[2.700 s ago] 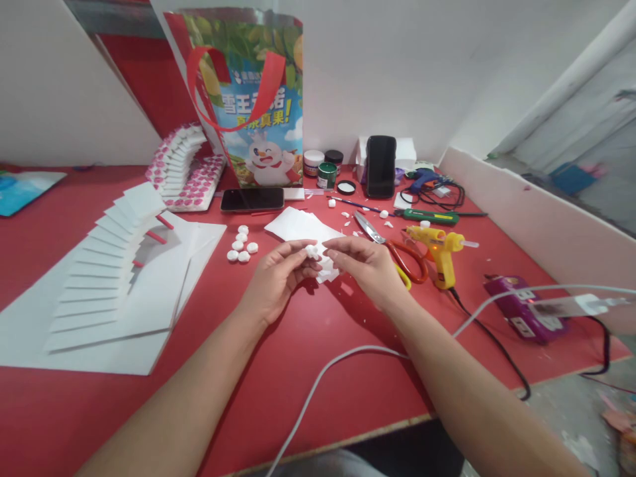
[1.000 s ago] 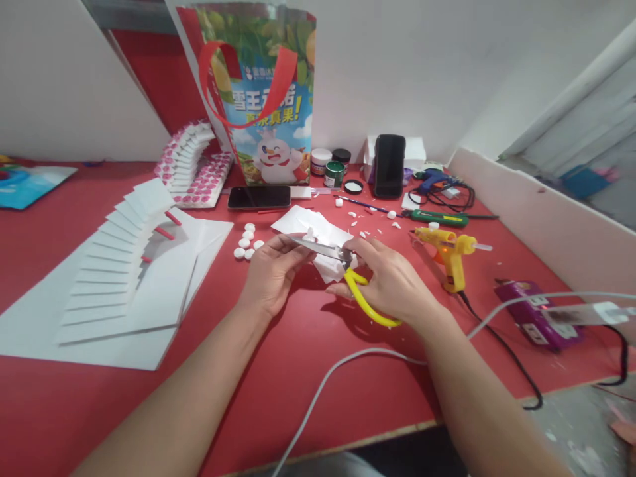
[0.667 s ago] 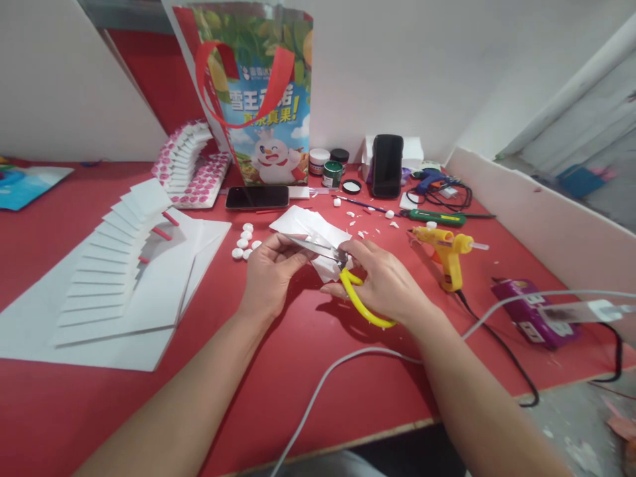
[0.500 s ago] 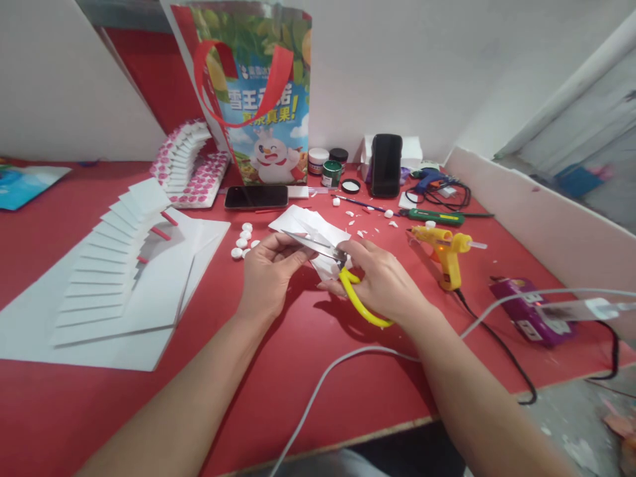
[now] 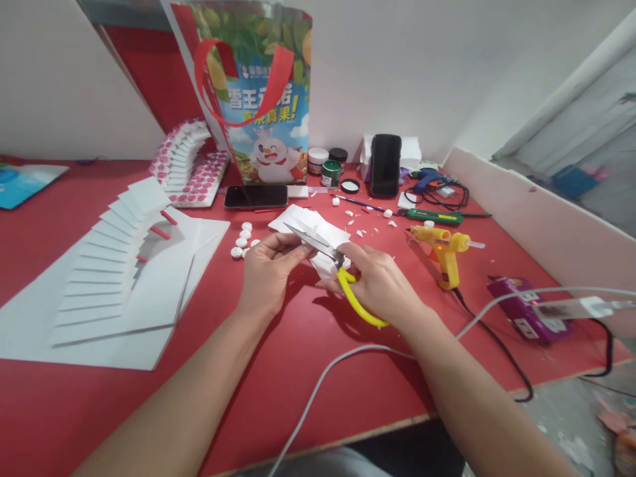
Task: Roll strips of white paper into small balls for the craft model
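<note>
Yellow-handled scissors (image 5: 358, 303) are in my right hand (image 5: 385, 281), their blades pointing up and left. My left hand (image 5: 268, 271) is closed in a pinch beside the blades; whatever its fingertips hold is too small or hidden to name. Crumpled white paper (image 5: 318, 225) lies on the red table (image 5: 318, 404) just beyond my fingers. Several small white rounded pieces (image 5: 241, 242) sit left of the paper, near my left fingertips. White scraps (image 5: 360, 233) are scattered on the right.
A curved white stair-like model (image 5: 99, 265) on boards stands left. A yellow glue gun (image 5: 447, 255), purple box (image 5: 527, 311) and white cable (image 5: 328, 377) are right and front. Behind are a phone (image 5: 256, 197), a bag (image 5: 268, 99) and paint jars (image 5: 330, 173).
The scissor blades look slightly more parted, and my right hand has shifted a little to the left. My left hand stays nearly in place.
</note>
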Available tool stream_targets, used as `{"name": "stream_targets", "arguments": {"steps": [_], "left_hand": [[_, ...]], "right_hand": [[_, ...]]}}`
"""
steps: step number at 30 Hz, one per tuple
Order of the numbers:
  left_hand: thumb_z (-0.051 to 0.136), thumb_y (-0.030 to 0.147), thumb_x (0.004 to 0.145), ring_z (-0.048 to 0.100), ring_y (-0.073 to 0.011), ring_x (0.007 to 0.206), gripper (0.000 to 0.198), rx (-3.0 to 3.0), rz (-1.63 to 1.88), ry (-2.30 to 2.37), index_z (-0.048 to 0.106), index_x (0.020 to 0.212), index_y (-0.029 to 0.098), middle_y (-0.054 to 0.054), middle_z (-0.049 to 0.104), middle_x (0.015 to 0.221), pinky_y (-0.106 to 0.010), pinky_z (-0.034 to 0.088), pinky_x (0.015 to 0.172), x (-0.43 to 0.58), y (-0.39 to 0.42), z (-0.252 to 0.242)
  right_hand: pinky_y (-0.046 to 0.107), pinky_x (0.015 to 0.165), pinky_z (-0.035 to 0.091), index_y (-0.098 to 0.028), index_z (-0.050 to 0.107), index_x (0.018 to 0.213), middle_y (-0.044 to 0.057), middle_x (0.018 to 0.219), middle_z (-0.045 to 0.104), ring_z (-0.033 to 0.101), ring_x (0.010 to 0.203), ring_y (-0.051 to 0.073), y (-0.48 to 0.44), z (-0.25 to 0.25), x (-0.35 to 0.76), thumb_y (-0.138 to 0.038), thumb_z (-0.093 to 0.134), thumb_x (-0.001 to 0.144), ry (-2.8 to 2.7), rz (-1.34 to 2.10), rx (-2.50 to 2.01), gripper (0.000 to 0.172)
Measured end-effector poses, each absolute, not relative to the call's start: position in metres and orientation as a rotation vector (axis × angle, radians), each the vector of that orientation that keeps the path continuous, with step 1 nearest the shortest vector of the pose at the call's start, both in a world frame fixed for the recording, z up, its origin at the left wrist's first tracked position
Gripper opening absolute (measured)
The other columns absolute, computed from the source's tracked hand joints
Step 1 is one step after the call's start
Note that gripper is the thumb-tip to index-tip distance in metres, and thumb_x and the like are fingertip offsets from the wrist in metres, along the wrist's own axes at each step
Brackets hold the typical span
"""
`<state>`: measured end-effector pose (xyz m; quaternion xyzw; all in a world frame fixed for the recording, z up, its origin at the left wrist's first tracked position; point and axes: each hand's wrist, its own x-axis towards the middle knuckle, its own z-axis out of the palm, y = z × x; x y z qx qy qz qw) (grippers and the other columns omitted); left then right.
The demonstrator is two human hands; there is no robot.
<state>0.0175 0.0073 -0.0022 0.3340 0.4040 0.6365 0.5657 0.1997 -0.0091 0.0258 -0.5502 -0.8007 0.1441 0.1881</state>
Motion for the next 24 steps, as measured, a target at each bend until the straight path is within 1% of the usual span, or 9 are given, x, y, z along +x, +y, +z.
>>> {"name": "stream_targets", "arguments": {"steps": [3, 6, 9, 12, 15, 18, 21, 24], "left_hand": [[0.092, 0.022, 0.06, 0.074, -0.0173, 0.078, 0.03, 0.751, 1.483, 0.939, 0.071, 0.081, 0.014, -0.002, 0.075, 0.078, -0.035, 0.056, 0.088, 0.017, 0.009, -0.005], [0.092, 0.021, 0.061, 0.074, -0.0165, 0.077, 0.032, 0.719, 1.44, 0.932, 0.072, 0.085, 0.014, -0.002, 0.075, 0.079, -0.033, 0.056, 0.086, 0.016, 0.01, -0.005], [0.089, 0.019, 0.065, 0.073, -0.014, 0.076, 0.03, 0.687, 1.369, 0.881, 0.074, 0.091, 0.013, -0.005, 0.077, 0.085, -0.029, 0.056, 0.084, 0.016, 0.011, -0.003], [0.085, 0.015, 0.068, 0.072, -0.0128, 0.077, 0.027, 0.614, 1.302, 0.807, 0.075, 0.093, 0.013, -0.006, 0.077, 0.089, -0.025, 0.056, 0.081, 0.014, 0.011, 0.0], [0.082, 0.015, 0.071, 0.068, -0.0111, 0.073, 0.026, 0.531, 1.234, 0.725, 0.074, 0.096, 0.011, -0.005, 0.072, 0.083, -0.02, 0.055, 0.071, 0.012, 0.011, 0.001], [0.08, 0.018, 0.075, 0.06, -0.0095, 0.067, 0.018, 0.48, 1.173, 0.602, 0.072, 0.089, 0.009, -0.004, 0.064, 0.078, -0.018, 0.051, 0.061, 0.01, 0.011, 0.001], [0.078, 0.019, 0.079, 0.055, -0.0088, 0.064, 0.013, 0.443, 1.12, 0.501, 0.069, 0.079, 0.009, -0.003, 0.059, 0.076, -0.018, 0.049, 0.059, 0.01, 0.009, 0.004], [0.074, 0.015, 0.081, 0.055, -0.0091, 0.066, 0.01, 0.392, 1.109, 0.484, 0.069, 0.077, 0.008, -0.005, 0.058, 0.078, -0.018, 0.05, 0.06, 0.01, 0.008, 0.007]], "right_hand": [[0.025, 0.057, 0.031, -0.016, 0.064, 0.104, 0.005, 0.075, 0.062, 0.048, 0.058, 0.015, -0.011, 0.026, 0.196, -0.058, 0.062, 0.088, -2.232, 0.441, -1.547, 0.045], [0.024, 0.056, 0.032, -0.018, 0.064, 0.096, 0.002, 0.068, 0.06, 0.045, 0.054, 0.013, -0.011, 0.025, 0.194, -0.056, 0.067, 0.085, -2.122, 0.496, -1.581, 0.039], [0.024, 0.055, 0.033, -0.021, 0.065, 0.091, 0.0, 0.063, 0.058, 0.044, 0.052, 0.014, -0.006, 0.024, 0.198, -0.054, 0.068, 0.083, -1.949, 0.502, -1.691, 0.035], [0.025, 0.053, 0.032, -0.021, 0.066, 0.091, -0.001, 0.057, 0.052, 0.044, 0.051, 0.015, 0.001, 0.023, 0.207, -0.055, 0.068, 0.082, -1.808, 0.424, -1.8, 0.036], [0.025, 0.052, 0.031, -0.021, 0.067, 0.094, -0.003, 0.055, 0.048, 0.043, 0.051, 0.015, 0.005, 0.022, 0.213, -0.057, 0.068, 0.081, -1.75, 0.398, -1.815, 0.038], [0.024, 0.053, 0.031, -0.02, 0.067, 0.094, -0.004, 0.057, 0.049, 0.042, 0.053, 0.013, 0.005, 0.021, 0.211, -0.056, 0.068, 0.081, -1.778, 0.422, -1.757, 0.038], [0.024, 0.056, 0.032, -0.02, 0.067, 0.095, -0.003, 0.061, 0.053, 0.044, 0.054, 0.012, 0.004, 0.02, 0.207, -0.055, 0.069, 0.081, -1.822, 0.449, -1.713, 0.037], [0.024, 0.058, 0.033, -0.02, 0.067, 0.095, -0.002, 0.063, 0.057, 0.046, 0.055, 0.013, 0.003, 0.02, 0.205, -0.054, 0.069, 0.082, -1.834, 0.454, -1.729, 0.037]]}}
